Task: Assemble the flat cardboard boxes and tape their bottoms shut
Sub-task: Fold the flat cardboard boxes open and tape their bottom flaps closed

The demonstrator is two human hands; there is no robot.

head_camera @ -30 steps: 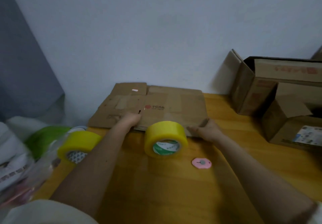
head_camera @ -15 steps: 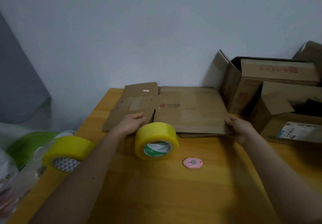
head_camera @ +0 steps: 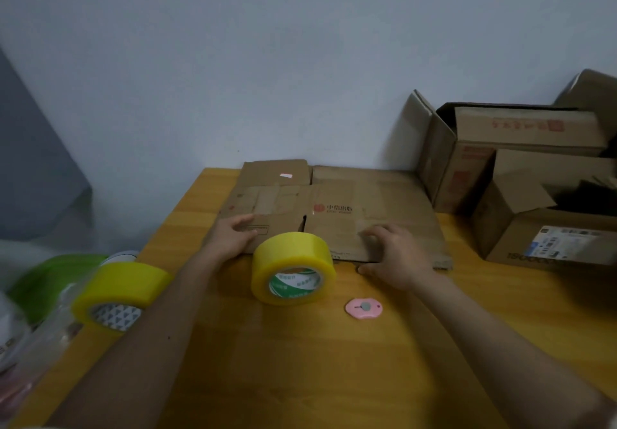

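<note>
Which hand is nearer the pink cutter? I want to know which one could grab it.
Right. The right hand grips the flat cardboard's near edge just beyond the pink cutter; the left hand rests on the cardboard, past the tape roll.

Flat brown cardboard box (head_camera: 354, 215), red logo up, lies folded on the table w/ both hands at its near edge; yellow tape roll (head_camera: 292, 268) stands on edge btwn the hands, just in front of that edge, green-white core facing the camera
</note>
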